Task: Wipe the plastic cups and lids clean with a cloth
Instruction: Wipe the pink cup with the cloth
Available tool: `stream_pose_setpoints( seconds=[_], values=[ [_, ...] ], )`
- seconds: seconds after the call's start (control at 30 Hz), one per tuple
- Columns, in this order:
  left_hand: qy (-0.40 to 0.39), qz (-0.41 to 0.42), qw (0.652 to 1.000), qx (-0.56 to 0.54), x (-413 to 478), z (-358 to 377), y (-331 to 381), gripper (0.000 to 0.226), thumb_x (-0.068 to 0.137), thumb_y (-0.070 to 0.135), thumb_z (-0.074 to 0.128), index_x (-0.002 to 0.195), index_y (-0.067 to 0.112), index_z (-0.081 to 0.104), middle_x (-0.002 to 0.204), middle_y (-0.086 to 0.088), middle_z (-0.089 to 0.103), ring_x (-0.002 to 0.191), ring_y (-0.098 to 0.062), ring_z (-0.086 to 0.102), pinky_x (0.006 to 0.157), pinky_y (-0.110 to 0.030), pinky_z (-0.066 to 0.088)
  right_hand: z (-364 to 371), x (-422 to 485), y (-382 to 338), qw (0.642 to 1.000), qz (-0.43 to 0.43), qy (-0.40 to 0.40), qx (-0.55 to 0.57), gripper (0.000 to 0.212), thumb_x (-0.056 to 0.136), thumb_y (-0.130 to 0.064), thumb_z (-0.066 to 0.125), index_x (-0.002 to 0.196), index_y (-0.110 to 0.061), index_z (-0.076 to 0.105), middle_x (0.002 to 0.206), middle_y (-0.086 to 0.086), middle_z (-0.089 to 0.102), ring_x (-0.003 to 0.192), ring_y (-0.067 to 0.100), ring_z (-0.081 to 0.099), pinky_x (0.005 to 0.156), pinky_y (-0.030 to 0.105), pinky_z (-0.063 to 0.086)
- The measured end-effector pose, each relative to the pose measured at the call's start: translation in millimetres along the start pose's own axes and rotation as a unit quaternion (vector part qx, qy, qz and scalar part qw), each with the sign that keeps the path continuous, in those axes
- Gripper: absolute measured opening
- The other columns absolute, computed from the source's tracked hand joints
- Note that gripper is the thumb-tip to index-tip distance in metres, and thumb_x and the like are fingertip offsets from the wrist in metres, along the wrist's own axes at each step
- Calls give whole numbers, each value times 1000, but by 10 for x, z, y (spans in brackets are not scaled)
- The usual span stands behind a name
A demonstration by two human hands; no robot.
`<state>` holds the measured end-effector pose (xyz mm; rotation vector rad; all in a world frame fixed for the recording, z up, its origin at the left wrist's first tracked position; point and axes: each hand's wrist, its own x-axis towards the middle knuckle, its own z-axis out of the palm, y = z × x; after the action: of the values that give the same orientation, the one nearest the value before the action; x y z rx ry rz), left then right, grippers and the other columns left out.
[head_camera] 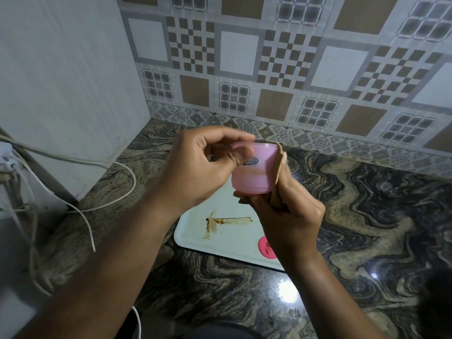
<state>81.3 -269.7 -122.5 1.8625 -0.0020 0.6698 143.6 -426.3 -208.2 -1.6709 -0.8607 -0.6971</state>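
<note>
A small pink plastic cup [253, 171] with a dark printed mark is held up above the counter. My left hand [195, 167] grips it from the left, thumb on its side and fingers curled over its rim. My right hand [286, 211] holds a tan cloth [277, 177] pressed against the cup's right side and bottom. Below the hands, a pink lid [266, 248] lies on a white tray [208, 243] that has a brown smear [220, 222] on it; my right wrist partly covers the lid.
The tray sits on a dark marbled stone counter [367, 228] in a corner with patterned wall tiles [269, 69]. White cables [97, 192] trail over the counter's left side, near a white appliance [7, 167] at the left edge.
</note>
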Motion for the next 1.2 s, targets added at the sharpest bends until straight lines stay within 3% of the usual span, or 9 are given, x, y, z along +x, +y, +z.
stream_pose_setpoints(
  seconds=[0.1,0.2,0.33,0.47,0.6,0.77,0.97,1.13,1.2],
  values=[
    [3,-38,998,-59,7,-34,0,24,84,22,69,105,13,74,93,5,77,89,-14,74,77,-32,62,-4,33,-18,998,39,-6,48,66,85,-20,86,134,14,57,97,29,75,80,26,78,69,33,64],
    [-1,-99,989,-111,37,-60,-30,16,77,22,69,91,14,73,81,0,76,83,-20,71,75,-44,63,-7,67,-53,999,20,-15,44,69,85,-27,86,134,12,57,102,28,74,87,32,77,78,38,65],
    [-1,-34,999,-10,13,22,11,21,78,31,72,94,18,76,87,8,76,85,-7,72,75,-27,61,-15,63,-85,998,-47,-13,-45,76,71,-22,94,128,14,59,129,26,66,120,35,68,104,28,54],
    [8,-35,999,-28,13,-1,-2,32,87,24,68,115,8,73,107,1,76,100,-8,72,82,-26,60,-21,70,-86,999,-36,1,-36,75,77,-27,90,130,15,58,133,24,63,117,34,70,95,37,58],
    [-14,-43,998,-55,56,-53,-35,18,86,14,68,102,20,75,96,7,78,93,-10,74,75,-28,61,-11,78,-44,1000,-8,-11,1,72,81,-24,87,134,13,57,130,26,67,106,35,75,81,45,64],
    [-7,-21,1000,-9,50,-13,11,25,80,26,73,104,19,75,98,8,77,93,-7,73,80,-27,61,14,71,-110,997,-49,-5,-57,78,71,-20,96,130,13,57,132,26,63,120,36,68,99,35,57],
    [-14,-60,995,-72,64,-54,-31,28,88,18,65,115,12,72,110,-2,76,105,-16,72,84,-36,61,-17,144,-124,999,5,0,-48,78,75,-32,91,131,12,60,97,27,76,84,27,73,86,14,53],
    [-19,-31,999,-34,101,-11,2,21,86,13,71,107,16,73,99,1,77,94,-14,74,80,-31,62,-11,113,-101,997,-54,3,-54,72,75,-23,93,128,13,61,132,30,63,123,33,66,102,30,56],
    [-21,-11,1000,-8,96,15,19,23,87,16,72,110,14,73,101,4,76,95,-8,73,83,-25,59,-15,101,-89,997,-57,4,-50,71,80,-26,89,131,11,56,133,29,62,124,32,66,103,30,55]
  ],
)
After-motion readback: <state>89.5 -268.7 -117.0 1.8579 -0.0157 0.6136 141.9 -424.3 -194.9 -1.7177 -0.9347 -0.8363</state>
